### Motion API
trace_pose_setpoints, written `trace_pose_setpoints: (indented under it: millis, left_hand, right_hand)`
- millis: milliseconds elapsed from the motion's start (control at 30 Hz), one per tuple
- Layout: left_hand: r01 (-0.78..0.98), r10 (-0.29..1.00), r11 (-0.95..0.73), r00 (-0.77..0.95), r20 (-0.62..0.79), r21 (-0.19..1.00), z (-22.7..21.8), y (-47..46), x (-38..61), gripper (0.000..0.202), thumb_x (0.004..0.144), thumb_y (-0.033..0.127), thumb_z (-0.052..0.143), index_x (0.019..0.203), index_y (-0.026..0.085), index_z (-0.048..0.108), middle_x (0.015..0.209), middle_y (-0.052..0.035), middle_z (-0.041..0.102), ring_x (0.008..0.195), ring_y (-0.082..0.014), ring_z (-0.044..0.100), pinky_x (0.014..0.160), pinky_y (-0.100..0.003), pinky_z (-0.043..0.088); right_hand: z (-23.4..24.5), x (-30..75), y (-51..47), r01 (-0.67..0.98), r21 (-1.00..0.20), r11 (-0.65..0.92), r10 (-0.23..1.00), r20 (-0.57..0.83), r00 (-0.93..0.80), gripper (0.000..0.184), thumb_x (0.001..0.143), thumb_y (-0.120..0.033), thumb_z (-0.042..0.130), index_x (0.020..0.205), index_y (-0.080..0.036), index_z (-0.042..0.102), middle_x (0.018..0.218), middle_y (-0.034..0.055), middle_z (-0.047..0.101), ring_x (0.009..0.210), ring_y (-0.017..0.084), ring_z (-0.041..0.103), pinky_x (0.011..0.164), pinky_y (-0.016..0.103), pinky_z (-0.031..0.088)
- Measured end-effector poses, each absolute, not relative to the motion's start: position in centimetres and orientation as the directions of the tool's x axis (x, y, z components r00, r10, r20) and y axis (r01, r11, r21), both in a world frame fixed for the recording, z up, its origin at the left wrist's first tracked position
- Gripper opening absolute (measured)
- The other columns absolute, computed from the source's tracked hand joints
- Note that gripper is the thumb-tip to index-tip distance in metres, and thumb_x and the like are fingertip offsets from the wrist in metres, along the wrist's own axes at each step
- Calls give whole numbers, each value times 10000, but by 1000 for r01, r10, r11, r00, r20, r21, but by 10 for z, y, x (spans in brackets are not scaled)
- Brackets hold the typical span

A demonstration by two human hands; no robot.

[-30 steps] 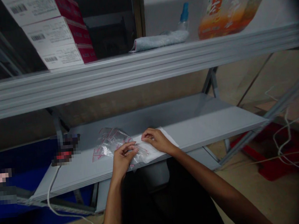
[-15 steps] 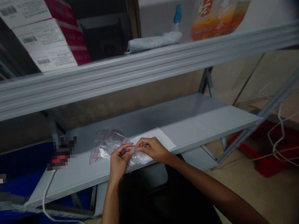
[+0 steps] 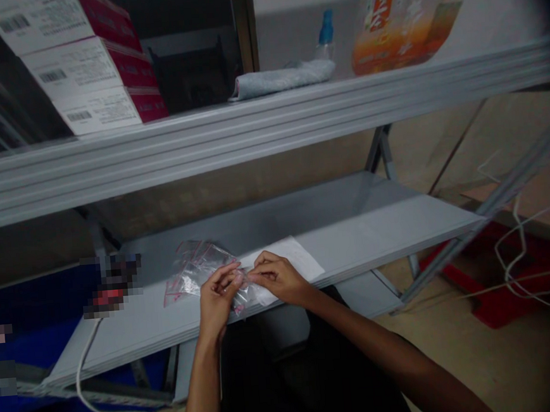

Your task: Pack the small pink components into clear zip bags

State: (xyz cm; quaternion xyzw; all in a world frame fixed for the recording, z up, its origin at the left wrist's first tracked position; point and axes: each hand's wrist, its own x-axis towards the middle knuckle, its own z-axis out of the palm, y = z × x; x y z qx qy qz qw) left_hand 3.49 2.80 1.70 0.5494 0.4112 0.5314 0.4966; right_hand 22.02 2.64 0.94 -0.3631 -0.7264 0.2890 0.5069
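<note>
Both hands meet over the front of a low grey shelf (image 3: pixel 362 224). My left hand (image 3: pixel 218 299) and my right hand (image 3: pixel 275 277) pinch a small clear zip bag (image 3: pixel 243 291) between their fingertips. A loose pile of similar clear bags with red strips (image 3: pixel 194 266) lies just left of the hands. Under my right hand a white sheet (image 3: pixel 298 255) rests flat on the shelf.
An upper shelf (image 3: pixel 250 138) carries stacked white-and-red boxes (image 3: pixel 78 63), a folded grey cloth (image 3: pixel 284 78), a spray bottle (image 3: pixel 324 34) and an orange package (image 3: pixel 402 12). A white cable (image 3: pixel 85 367) hangs at the left, more cables (image 3: pixel 512 257) at the right above a red object (image 3: pixel 501 302).
My right hand has drawn leftward off the white sheet and joined my left hand on the small bag. The view has shifted slightly.
</note>
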Motion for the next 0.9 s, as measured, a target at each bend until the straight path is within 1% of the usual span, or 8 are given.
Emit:
trace_pose_setpoints:
  millis: [100, 200, 300, 467, 600, 700, 767, 900]
  left_hand:
    - [-120, 984, -157, 68, 166, 980, 20, 27, 35, 384, 725, 297, 792, 1082, 187, 706, 1015, -66, 737, 879, -156, 674, 812, -250, 519]
    - [-111, 987, -123, 85, 133, 986, 22, 26, 36, 355, 729, 321, 788, 1049, 182, 722, 1071, -82, 733, 886, -168, 682, 817, -263, 523]
    - [-56, 986, -124, 104, 130, 991, 20, 27, 35, 305, 725, 323, 790, 989, 178, 739, 1010, -79, 745, 859, -171, 680, 796, -258, 518]
    - [54, 979, -174, 121, 167, 983, 17, 27, 35, 229, 719, 312, 796, 897, 175, 750, 897, -55, 740, 838, -167, 662, 789, -253, 497]
    - [103, 969, -222, 132, 208, 970, 20, 25, 35, 159, 726, 314, 786, 785, 171, 748, 809, -40, 719, 785, -166, 647, 757, -261, 488]
    - [120, 960, -255, 146, 237, 959, 21, 25, 34, 136, 731, 305, 780, 753, 174, 749, 783, -36, 711, 768, -165, 639, 739, -262, 480]
    - [116, 959, -262, 143, 245, 958, 20, 25, 33, 137, 730, 304, 781, 767, 175, 754, 794, -38, 714, 778, -167, 638, 749, -266, 477]
    - [125, 961, -257, 140, 239, 958, 20, 25, 34, 164, 741, 327, 768, 792, 171, 758, 812, -44, 721, 777, -173, 637, 742, -267, 473]
  right_hand:
    - [9, 224, 21, 196, -831, 521, 841, 460, -285, 309, 919, -362, 607, 1171, -215, 710, 910, 45, 631, 752, 131, 598, 618, 231, 464]
    - [9, 230, 16, 183, -860, 476, 862, 415, -293, 334, 937, -342, 571, 1221, -205, 680, 887, 39, 650, 663, 112, 596, 591, 233, 475]
    - [10, 236, 14, 196, -849, 491, 862, 441, -251, 287, 917, -310, 594, 1153, -195, 710, 913, 47, 680, 682, 118, 610, 613, 239, 486]
    - [15, 242, 11, 262, -814, 518, 855, 490, -168, 154, 892, -262, 603, 942, -183, 725, 871, 45, 687, 721, 130, 611, 632, 235, 478]
    - [12, 242, 11, 160, -897, 413, 909, 394, -137, 163, 864, -294, 632, 973, -175, 653, 790, 21, 646, 672, 124, 603, 595, 222, 475]
    - [10, 241, 11, 121, -935, 334, 937, 315, -151, 176, 860, -334, 634, 876, -159, 623, 706, 4, 609, 595, 112, 569, 533, 207, 436]
    - [10, 243, 12, 161, -919, 359, 928, 334, -166, 193, 874, -343, 614, 827, -156, 624, 690, 1, 599, 577, 103, 539, 527, 203, 404]
    - [13, 248, 11, 264, -848, 459, 887, 425, -178, 189, 866, -337, 632, 797, -162, 652, 667, -16, 571, 569, 92, 467, 547, 209, 357]
